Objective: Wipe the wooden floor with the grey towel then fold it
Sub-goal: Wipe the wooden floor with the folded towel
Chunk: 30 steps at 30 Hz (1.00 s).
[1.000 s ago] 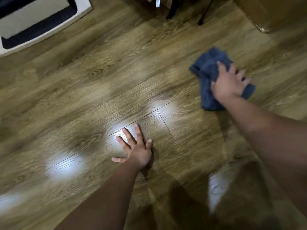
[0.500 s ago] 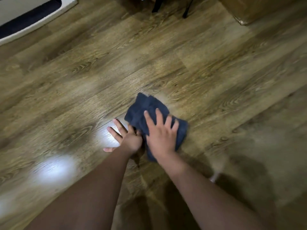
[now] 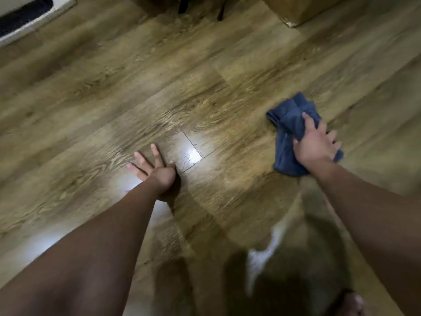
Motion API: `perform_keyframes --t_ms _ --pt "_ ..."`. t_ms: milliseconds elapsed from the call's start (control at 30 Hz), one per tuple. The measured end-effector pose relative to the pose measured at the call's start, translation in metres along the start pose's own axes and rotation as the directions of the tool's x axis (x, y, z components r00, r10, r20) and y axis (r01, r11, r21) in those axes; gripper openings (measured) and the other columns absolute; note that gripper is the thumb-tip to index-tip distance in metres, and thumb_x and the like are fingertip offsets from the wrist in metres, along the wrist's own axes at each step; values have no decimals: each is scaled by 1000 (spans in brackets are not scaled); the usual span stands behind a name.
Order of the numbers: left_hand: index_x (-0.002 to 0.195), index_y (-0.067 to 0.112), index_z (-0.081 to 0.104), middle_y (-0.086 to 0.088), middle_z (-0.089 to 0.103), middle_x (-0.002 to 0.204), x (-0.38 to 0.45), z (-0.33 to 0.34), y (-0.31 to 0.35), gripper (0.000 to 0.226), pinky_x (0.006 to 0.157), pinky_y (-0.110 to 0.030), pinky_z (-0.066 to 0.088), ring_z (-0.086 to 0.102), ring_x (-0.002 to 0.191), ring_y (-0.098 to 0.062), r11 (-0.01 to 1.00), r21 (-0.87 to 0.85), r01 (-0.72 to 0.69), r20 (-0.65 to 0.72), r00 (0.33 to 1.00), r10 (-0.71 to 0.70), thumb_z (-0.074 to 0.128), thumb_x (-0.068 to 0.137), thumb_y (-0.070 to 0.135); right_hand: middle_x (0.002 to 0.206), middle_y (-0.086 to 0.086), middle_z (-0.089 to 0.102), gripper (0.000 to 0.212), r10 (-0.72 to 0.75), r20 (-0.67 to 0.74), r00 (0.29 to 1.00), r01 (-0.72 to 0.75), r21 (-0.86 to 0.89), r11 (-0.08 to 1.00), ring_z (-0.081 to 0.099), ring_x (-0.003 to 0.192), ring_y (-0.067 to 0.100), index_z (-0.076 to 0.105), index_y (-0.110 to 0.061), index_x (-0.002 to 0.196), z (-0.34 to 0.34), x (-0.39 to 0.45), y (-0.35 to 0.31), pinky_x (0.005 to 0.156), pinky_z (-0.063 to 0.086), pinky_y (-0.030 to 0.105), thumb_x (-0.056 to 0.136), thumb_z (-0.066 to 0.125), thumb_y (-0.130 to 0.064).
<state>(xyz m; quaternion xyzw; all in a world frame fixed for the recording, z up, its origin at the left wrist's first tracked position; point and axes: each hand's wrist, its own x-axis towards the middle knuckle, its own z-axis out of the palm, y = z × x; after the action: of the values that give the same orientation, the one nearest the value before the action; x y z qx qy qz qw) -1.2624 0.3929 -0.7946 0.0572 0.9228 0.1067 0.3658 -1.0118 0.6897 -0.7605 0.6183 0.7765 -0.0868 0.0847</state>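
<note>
Head view looks down over both my bare forearms onto the wooden floor. Far left, a white-edged dark mat lies at the corner. Near the middle-left, my left hand is planted flat on the boards with its fingers straight and spread, holding nothing, just beside a bright patch of reflected light. Far beyond it, two dark furniture legs stand on the floor. To the right, well apart from my left hand, my right hand presses down on the grey towel, which lies bunched and crumpled on the floor, its fingers curled into the cloth. Far right, a brown box corner rests on the boards.
</note>
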Motion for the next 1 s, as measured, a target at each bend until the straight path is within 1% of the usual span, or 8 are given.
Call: perform_keyframes --t_ms 100,167,267,400,500,633,800,1000 --pt "155 48 -3 0 -22 166 -14 0 23 76 110 -75 -8 -20 151 -35 990 137 26 -157 988 -4 32 88 49 153 13 33 73 48 -33 998 -48 -17 999 37 128 48 20 -41 156 10 -43 18 105 32 64 93 54 -52" --pt "154 38 18 -1 -7 168 -31 15 49 72 109 -74 -10 -6 154 -29 913 330 -238 -244 913 326 41 86 42 154 13 36 78 12 -60 998 -15 -40 999 41 125 47 22 -39 156 21 -90 17 101 33 62 89 58 -52" --pt "145 36 32 -2 9 167 -80 52 101 55 115 -65 -5 10 153 -27 678 398 -618 -60 720 691 46 91 36 152 9 43 86 -38 -65 997 33 -80 996 49 112 42 29 -38 155 39 -145 12 92 37 56 80 68 -53" --pt "132 21 40 -5 47 144 -143 98 141 37 106 -51 26 44 132 -26 510 394 -765 168 605 778 40 98 36 158 3 36 84 -89 -32 996 87 -65 994 47 121 40 18 -42 157 41 -153 32 98 36 56 87 64 -49" --pt "147 20 26 -6 33 155 -161 117 152 54 108 -55 27 37 139 -25 461 471 -752 190 596 780 36 100 44 161 1 31 77 -27 -45 999 25 -41 999 46 123 37 13 -44 157 39 -151 59 101 34 54 93 54 -51" --pt "158 33 -6 5 -7 169 -206 152 177 74 117 -62 12 5 154 -20 294 390 -873 387 445 808 38 100 48 163 -2 24 74 141 -35 989 -141 -3 990 42 126 34 4 -46 157 44 -167 117 100 34 52 96 45 -55" --pt "158 40 -5 5 -19 167 -253 194 181 80 117 -67 3 -14 154 -20 125 405 -906 625 374 686 46 96 39 166 -6 15 80 308 43 950 -309 29 951 40 131 30 -6 -49 155 37 -206 200 101 37 51 95 47 -58" --pt "159 37 1 9 -23 165 -322 228 194 80 118 -60 -6 -22 152 -16 -256 314 -914 749 72 659 51 97 35 168 -10 3 78 348 173 921 -377 182 908 33 137 31 -10 -52 153 38 -263 260 107 29 48 97 45 -56"
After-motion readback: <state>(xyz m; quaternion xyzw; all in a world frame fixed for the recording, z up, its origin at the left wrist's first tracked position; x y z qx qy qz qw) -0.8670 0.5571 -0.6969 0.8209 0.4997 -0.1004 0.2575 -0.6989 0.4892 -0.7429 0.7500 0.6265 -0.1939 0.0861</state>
